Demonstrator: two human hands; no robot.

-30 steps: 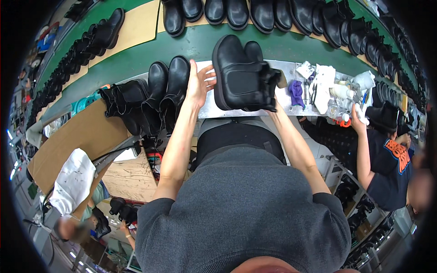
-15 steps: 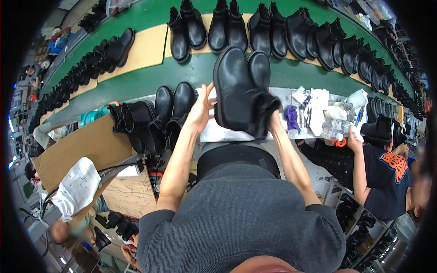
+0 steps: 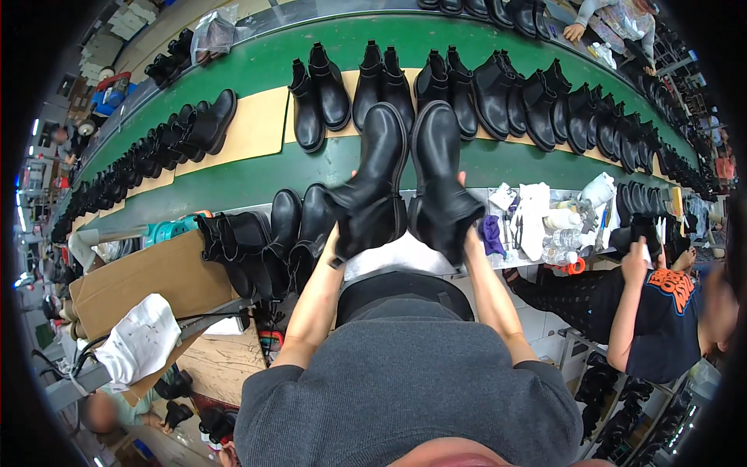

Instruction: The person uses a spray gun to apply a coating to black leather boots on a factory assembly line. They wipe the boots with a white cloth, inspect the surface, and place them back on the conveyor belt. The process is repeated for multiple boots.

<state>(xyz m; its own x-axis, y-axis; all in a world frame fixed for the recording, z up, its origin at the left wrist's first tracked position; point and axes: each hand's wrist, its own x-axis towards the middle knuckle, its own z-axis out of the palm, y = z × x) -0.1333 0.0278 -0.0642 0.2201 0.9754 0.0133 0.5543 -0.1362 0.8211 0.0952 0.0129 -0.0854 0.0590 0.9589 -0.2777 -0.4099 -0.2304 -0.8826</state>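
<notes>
Pair of black boots now parted and raised over the green conveyor — left hand grips the left boot, right hand grips the right boot; earlier held bunched together.

Tight squeeze around the two lifted boots

Both hands were full: the left hand had its grip on one black boot and the right hand on the other boot, held side by side with just a thin gap between. Just left, a cluster of boots stood on the bench, blocking that side. To the right, bottles and rags crowded things. Ahead, a bare green strip of the conveyor was open, with a row of boots behind it.
</notes>
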